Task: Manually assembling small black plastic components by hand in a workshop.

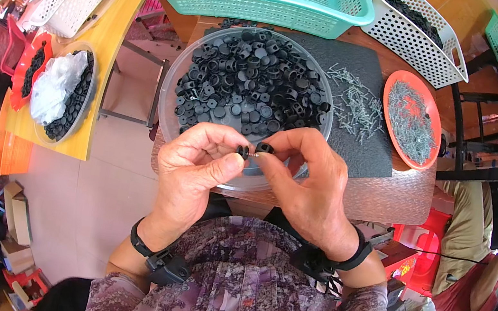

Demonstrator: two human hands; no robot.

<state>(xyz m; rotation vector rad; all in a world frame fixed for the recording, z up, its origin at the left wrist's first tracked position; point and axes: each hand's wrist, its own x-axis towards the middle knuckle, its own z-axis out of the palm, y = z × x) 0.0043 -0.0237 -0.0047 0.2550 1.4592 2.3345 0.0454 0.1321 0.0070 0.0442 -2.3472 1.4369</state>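
Note:
My left hand (195, 166) pinches a small black plastic piece (242, 152) between thumb and forefinger. A thin metal screw or spring (252, 154) bridges the short gap toward my right hand (307, 178); which of the two it is I cannot tell. Between the right thumb and forefinger sits a small black cap (265, 148). Both hands are held over the near rim of a large clear round tub (168, 100). Heaped in this tub are many small black round caps (254, 78).
A dark mat (370, 169) carries loose thin metal pieces (356, 104); an orange plate (429, 159) holds more. Behind are a teal basket (258, 14) and a white basket (454, 74) of black parts. Another tub (80, 119) stands on the yellow table (123, 5). Someone sits at right.

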